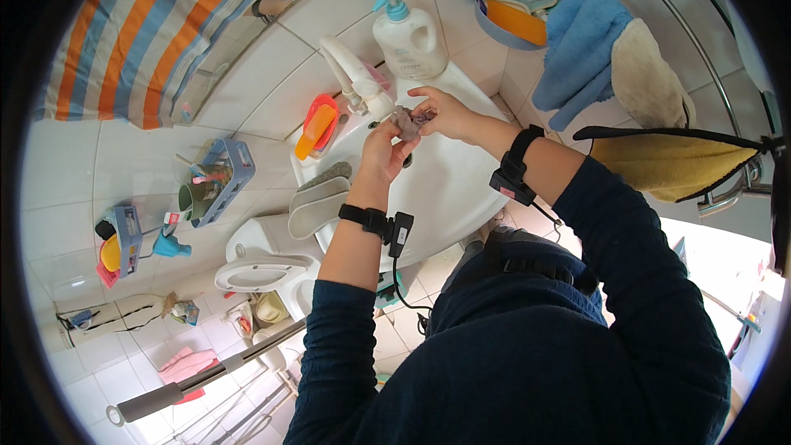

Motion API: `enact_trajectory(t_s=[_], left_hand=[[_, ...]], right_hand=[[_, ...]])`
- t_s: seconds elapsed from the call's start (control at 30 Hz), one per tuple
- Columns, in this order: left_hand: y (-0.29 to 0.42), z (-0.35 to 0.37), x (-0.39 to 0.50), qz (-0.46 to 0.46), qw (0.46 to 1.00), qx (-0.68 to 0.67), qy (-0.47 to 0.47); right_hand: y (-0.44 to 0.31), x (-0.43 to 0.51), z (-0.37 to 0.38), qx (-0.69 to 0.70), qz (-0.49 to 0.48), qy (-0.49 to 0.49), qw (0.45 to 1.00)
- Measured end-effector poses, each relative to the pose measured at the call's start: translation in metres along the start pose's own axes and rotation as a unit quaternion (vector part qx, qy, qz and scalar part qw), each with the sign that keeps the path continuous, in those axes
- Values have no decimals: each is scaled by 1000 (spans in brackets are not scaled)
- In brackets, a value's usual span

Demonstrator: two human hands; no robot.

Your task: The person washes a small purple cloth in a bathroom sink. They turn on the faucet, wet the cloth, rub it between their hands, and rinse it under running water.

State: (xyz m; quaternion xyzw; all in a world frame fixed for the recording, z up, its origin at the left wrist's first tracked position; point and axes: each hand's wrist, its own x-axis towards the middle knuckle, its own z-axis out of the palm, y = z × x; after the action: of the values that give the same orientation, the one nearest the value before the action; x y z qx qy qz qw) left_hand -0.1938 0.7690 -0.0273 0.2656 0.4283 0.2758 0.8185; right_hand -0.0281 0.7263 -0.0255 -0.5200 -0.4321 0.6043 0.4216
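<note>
A small grey-brown wet cloth is pinched between my two hands, over the white sink basin. On its left side, the fingertips of my left hand grip it. Thumb and fingers of my right hand hold its right side. Just behind the cloth stands the white faucet; whether water runs is not visible. Part of the cloth is hidden by the fingers. A white pump bottle with a blue top stands on the sink's back corner.
An orange soap bar in a red dish and a grey pumice-like piece lie left of the faucet. Wall baskets and a toilet are farther left. A blue towel and a yellow cloth hang at right.
</note>
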Motion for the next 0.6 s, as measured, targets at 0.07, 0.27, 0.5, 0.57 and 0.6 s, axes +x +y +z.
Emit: enact_trajectory(t_s=[0.07,0.27,0.5,0.57,0.6], left_hand=[[-2,2,-1,9,1000,17,13],[-4,10,-8,28,998,17,62],[-2,9,-7,37,997,70,-13],[-5,9,-6,58,995,80,-5],[-6,8,-6,60,995,85,3]], right_hand=[[-1,-1,-2,3,-12,-9,1000],[-4,-7,-6,-16,21,-42,999],[3,-8,-3,-96,-33,-54,993],[5,-5,-3,-63,-18,-49,997],[6,-4,-3,-58,6,-40,998]])
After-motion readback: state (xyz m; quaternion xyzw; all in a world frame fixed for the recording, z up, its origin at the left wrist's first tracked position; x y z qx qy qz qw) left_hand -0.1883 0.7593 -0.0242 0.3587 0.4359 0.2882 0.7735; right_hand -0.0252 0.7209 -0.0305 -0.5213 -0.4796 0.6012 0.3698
